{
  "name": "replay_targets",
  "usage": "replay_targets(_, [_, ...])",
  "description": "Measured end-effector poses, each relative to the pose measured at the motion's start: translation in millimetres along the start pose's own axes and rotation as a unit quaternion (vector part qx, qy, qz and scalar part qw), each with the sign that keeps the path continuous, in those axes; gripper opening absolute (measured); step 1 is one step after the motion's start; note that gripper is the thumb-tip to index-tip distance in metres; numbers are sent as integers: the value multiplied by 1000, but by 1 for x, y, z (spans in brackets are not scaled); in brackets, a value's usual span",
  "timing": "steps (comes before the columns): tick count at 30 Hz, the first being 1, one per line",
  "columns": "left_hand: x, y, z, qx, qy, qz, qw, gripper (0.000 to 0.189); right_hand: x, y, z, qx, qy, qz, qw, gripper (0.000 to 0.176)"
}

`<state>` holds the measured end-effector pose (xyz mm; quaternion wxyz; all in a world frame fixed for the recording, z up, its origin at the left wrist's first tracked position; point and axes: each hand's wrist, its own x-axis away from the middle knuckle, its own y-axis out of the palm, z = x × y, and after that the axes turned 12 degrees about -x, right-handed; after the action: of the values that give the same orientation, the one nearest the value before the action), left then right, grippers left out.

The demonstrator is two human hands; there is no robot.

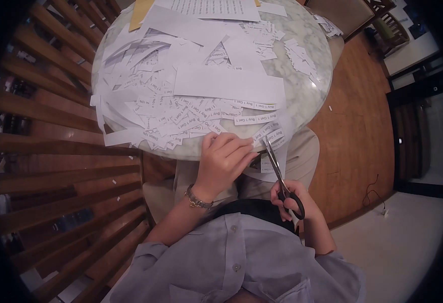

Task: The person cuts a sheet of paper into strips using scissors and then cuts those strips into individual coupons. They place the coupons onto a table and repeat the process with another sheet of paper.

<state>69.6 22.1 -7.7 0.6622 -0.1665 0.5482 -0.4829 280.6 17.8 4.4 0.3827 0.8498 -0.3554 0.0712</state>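
My right hand [294, 199] grips a pair of scissors [277, 164] by its black handles. The metal blades point away from me and meet a printed paper strip [272, 132] reading "Buy 1 Get 1". Pinched at the near edge of the table, my left hand [226, 156] has its fingertips at the strip's left end. A bracelet [198, 197] is on that wrist. Just beyond my left hand lies a heap of small cut paper slips [181, 118]. More uncut printed paper [273, 164] hangs below the blades, over my lap.
The round marble table [312, 45] carries blank paper strips [229, 83], a printed sheet [206, 7] and another pile of slips [299, 58]. Wooden slats [55, 108] rise on the left. A cable [373, 194] lies on the floor at right.
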Motion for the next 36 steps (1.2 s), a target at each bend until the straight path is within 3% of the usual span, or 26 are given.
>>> replay_targets(11, [-17, -7, -24, 3, 73, 64, 995, 13, -1, 4, -1, -31, 22, -49, 998, 27])
replay_targets(22, [-14, -2, -29, 78, 21, 86, 993, 18, -35, 16, 11, -15, -71, -31, 997, 28])
replay_targets(36, [-11, 2, -31, 103, -1, 77, 992, 16, -50, 14, 11, 15, -65, -2, 998, 29])
